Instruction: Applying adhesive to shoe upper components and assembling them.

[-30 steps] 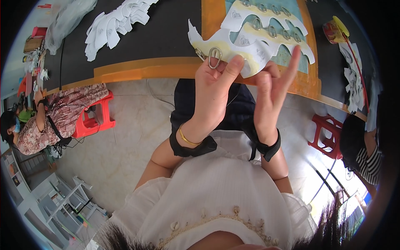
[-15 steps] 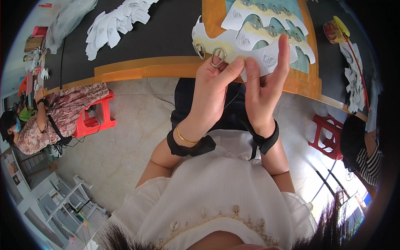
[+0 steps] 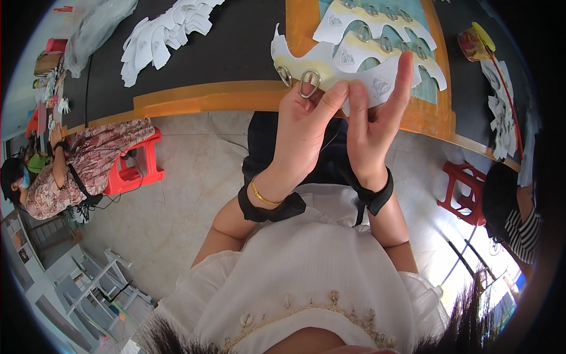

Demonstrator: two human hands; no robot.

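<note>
Between my two hands, just above the table's front edge, is a curved white cut-out piece (image 3: 330,60) with yellowish smears and a printed emblem. Two oval metal rings are on it, one (image 3: 309,84) by my left fingers and one (image 3: 284,76) farther left. My left hand (image 3: 303,121) pinches the piece's lower edge, thumb on top. Beside that thumb, my right hand (image 3: 374,121) grips the same edge, its index finger stretched upward. Behind lie similar white pieces (image 3: 380,52) with metal rings along them, on a teal surface (image 3: 425,89).
Orange tape (image 3: 194,97) lines the dark table (image 3: 236,53). A pile of white pieces (image 3: 168,35) lies at the left, another (image 3: 502,115) at the right beside a yellow-and-red tub (image 3: 476,42). Co-workers (image 3: 65,168) sit on either side, near red stools (image 3: 138,159).
Both hands and the white piece have shifted very slightly. The grip looks the same, and the rings stay on the piece.
</note>
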